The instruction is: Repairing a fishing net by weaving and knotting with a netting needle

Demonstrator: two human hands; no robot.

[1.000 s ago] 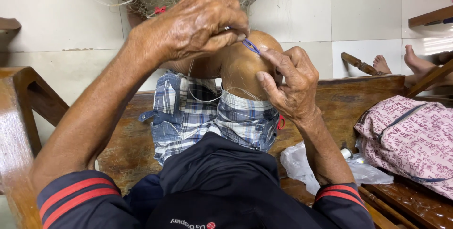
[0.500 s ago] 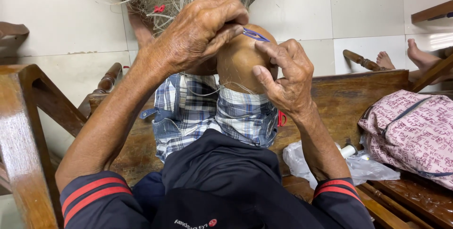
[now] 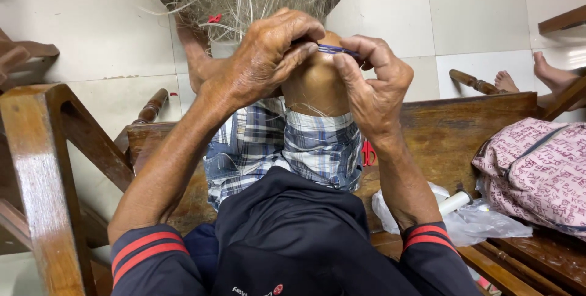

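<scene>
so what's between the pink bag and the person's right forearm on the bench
In the head view, a crumpled clear plastic bag with a white spool on it lies on the wooden bench between the pink bag and the right forearm.

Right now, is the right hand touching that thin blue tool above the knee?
Touching. The head view shows the right hand pinching one end of the thin blue tool between thumb and forefinger, above the knee.

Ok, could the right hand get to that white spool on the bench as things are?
Probably yes. The right hand is busy pinching a blue tool at the knee, but the white spool lies uncovered on the plastic bag just beside that forearm.
</scene>
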